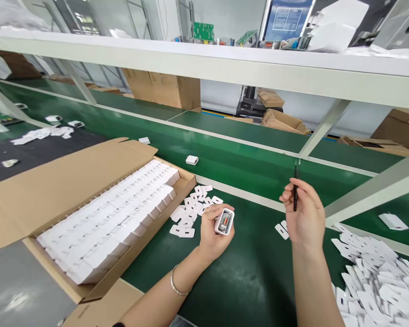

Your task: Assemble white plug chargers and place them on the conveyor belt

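The left grip [213, 236], beside loose plates [187, 222], clasps a white case [224, 221]; the right grip [305, 213] pinches black tweezers [295, 195].

The left hand [210, 237] holds a white casing [218, 223], the right hand [304, 213] black tweezers [295, 195]. White plates [388, 290] strew the table [245, 268].
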Available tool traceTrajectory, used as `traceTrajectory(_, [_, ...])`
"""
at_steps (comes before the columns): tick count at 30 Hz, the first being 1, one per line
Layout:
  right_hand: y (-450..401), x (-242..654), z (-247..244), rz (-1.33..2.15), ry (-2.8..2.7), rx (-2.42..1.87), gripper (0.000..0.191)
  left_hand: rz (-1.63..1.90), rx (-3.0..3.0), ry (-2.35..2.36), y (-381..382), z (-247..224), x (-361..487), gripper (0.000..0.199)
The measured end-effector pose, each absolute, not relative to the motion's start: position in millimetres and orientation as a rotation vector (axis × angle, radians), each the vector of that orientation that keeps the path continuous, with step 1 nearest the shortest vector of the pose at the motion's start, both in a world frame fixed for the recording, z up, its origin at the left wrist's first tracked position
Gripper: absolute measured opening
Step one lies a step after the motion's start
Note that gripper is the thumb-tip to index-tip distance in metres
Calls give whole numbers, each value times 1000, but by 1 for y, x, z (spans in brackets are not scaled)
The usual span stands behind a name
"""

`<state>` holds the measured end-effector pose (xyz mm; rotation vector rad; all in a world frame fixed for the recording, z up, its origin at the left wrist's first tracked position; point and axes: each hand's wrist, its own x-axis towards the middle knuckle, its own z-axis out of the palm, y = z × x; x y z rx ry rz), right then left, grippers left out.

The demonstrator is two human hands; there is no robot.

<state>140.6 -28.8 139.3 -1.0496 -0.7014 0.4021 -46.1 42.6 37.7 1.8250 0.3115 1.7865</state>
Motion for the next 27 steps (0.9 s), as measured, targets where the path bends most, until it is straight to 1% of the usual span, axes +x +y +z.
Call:
traceTrajectory(3, [-38, 135, 152, 361, -716, -1071, 24, 1839, 1827, 259, 40, 45, -49, 62])
traceTrajectory(5, [-44, 126, 155, 273, -765, -1137, 27, 1867, 1835, 214, 37, 49, -51, 63])
traceTrajectory(8, [-51, 108, 156, 169, -827, -1225, 19, 1912, 1836, 190, 35, 54, -53, 58])
traceTrajectory(10, [-56, 95, 156, 173, -862, -1217, 20, 1935, 1831, 198, 35, 56, -53, 53])
traceTrajectory(11, [-58, 89, 156, 203, -882, -1194, 19, 1940, 1830, 200, 35, 57, -53, 52])
traceTrajectory(13, [-62, 79, 156, 315, -943, -1145, 10, 1949, 1836, 205, 37, 57, -54, 52])
traceTrajectory(14, [-63, 75, 156, 392, -995, -1129, 11, 1952, 1851, 215, 38, 58, -55, 53])
traceTrajectory(16, [-65, 69, 154, 554, -1134, -1106, 23, 1956, 1908, 239, 40, 58, -57, 58])
traceTrajectory(17, [-65, 68, 153, 624, -1199, -1093, 26, 1959, 1936, 251, 41, 57, -58, 61])
traceTrajectory(18, [-64, 66, 152, 681, -1245, -1080, 24, 1960, 1960, 264, 42, 57, -59, 62])
traceTrajectory(22, [-60, 63, 143, 813, -1230, -1066, 2, 1947, 1975, 390, 41, 54, -62, 61])
traceTrajectory(25, [-58, 61, 139, 874, -1214, -1069, 12, 1937, 1987, 479, 40, 52, -62, 55])
traceTrajectory(27, [-57, 60, 138, 883, -1245, -1069, 14, 1927, 2014, 495, 40, 51, -63, 53])
